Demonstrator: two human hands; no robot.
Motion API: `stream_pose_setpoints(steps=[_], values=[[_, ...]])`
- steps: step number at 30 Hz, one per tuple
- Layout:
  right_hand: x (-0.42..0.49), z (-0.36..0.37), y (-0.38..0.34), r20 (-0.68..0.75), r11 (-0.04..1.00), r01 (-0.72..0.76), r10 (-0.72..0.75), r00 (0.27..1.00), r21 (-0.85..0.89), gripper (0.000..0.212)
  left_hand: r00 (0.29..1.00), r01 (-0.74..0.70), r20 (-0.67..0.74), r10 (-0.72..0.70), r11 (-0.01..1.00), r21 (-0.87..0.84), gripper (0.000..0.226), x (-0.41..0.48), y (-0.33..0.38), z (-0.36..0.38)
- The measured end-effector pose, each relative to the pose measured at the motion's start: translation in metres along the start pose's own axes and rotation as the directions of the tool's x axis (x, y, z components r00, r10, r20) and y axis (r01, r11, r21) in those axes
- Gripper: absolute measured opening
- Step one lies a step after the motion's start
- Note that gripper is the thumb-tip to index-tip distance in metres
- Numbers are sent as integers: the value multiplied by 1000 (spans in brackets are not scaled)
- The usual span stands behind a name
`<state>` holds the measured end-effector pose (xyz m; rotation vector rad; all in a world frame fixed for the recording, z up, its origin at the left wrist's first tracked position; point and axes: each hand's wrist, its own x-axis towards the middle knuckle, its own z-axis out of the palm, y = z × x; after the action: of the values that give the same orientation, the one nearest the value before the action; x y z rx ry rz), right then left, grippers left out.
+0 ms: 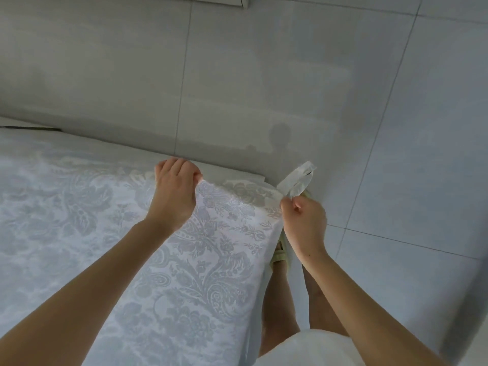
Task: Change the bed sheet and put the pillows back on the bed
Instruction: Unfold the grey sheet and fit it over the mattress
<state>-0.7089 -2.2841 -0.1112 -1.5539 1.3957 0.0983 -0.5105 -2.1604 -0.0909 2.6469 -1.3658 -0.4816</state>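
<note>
Sheet (pixel 163 260), white and flowered, covers the mattress; the left hand (pixel 175 192) grips its far edge, the right hand (pixel 303 217) pinches its corner strap (pixel 297 178).

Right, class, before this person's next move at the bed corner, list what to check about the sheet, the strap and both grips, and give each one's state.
1. Left grip holds the sheet edge: ok.
2. Right grip pinches the strap: ok.
3. Strap fastened under the corner: not ok, it sticks up loose.
4. Sheet smooth on top: ok.
5. Far sides fitted: cannot tell, out of view.
</note>
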Motion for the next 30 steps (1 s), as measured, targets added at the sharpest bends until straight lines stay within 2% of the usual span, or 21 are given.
stream_pose_setpoints(steps=[4,6,8,10,12,14,15,17,19,21,22,24,27,30], values=[[18,15,-1,-94,1000,-13,13,995,1,53,999,38,-6,-38,998,47,17,20,-4,20],[33,31,8,-54,995,-75,72,996,-65,53,998,54,38,-58,993,107,15,22,-9,39],[41,44,14,40,979,-145,152,988,-141,51,985,71,142,-101,977,199,15,19,-14,49],[41,50,22,119,959,-181,210,970,-218,48,968,22,235,-87,964,266,19,13,-19,54],[32,47,23,137,950,-226,259,956,-216,40,968,-39,250,-35,958,285,26,7,-21,48],[17,40,19,95,948,-266,285,954,-175,47,978,-93,204,49,973,210,29,4,-17,39],[8,37,18,76,959,-255,266,961,-127,47,971,-137,211,109,983,121,29,2,-13,36],[-13,33,16,104,975,-218,213,972,46,40,917,-192,336,213,977,-95,37,-3,-2,31],[-28,37,14,249,954,-220,166,954,204,38,843,-160,482,239,967,-201,53,-7,9,32],[-33,45,17,375,932,-229,113,920,281,41,819,-122,536,206,975,-188,75,-5,12,39],[-34,49,20,401,925,-230,96,911,303,43,808,-76,567,159,983,-168,87,-2,12,43],[-35,53,23,412,914,-234,83,907,332,45,782,23,619,67,990,-136,95,6,15,49],[-33,52,24,389,919,-220,81,918,326,44,746,-20,661,83,995,-102,90,12,26,55],[-31,50,24,329,922,-200,85,940,332,46,712,-34,699,67,998,-61,68,11,36,53]])
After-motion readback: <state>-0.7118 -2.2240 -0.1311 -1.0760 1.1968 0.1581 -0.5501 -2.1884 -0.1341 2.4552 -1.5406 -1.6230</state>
